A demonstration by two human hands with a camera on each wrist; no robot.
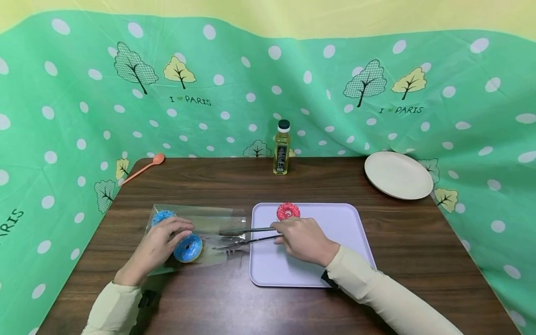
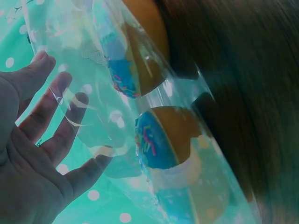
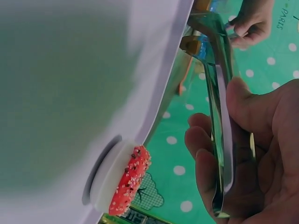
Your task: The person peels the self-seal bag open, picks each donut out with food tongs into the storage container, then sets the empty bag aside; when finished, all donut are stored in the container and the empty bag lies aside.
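My right hand (image 1: 303, 239) grips metal tongs (image 3: 225, 135), whose parted tips reach left over the open end of a clear plastic bag (image 1: 222, 214); whether they are inside it I cannot tell. In the bag lie a blue-iced doughnut (image 1: 183, 252) and another blue doughnut with sprinkles (image 1: 161, 217), partly behind my left hand (image 1: 161, 242). Seen in the left wrist view, the left fingers (image 2: 60, 86) are spread and lie against the clear film. A red-iced doughnut (image 1: 288, 211) with sprinkles sits on a pale lilac tray (image 1: 339, 251), just beyond my right hand.
A bottle of yellow oil (image 1: 282, 149) with a dark cap stands at the back middle. An orange spoon (image 1: 144, 170) lies at the back left corner. At the back right is a cream plate (image 1: 398, 174). A green dotted cloth (image 1: 234, 93) hangs behind the wooden table (image 1: 209, 298).
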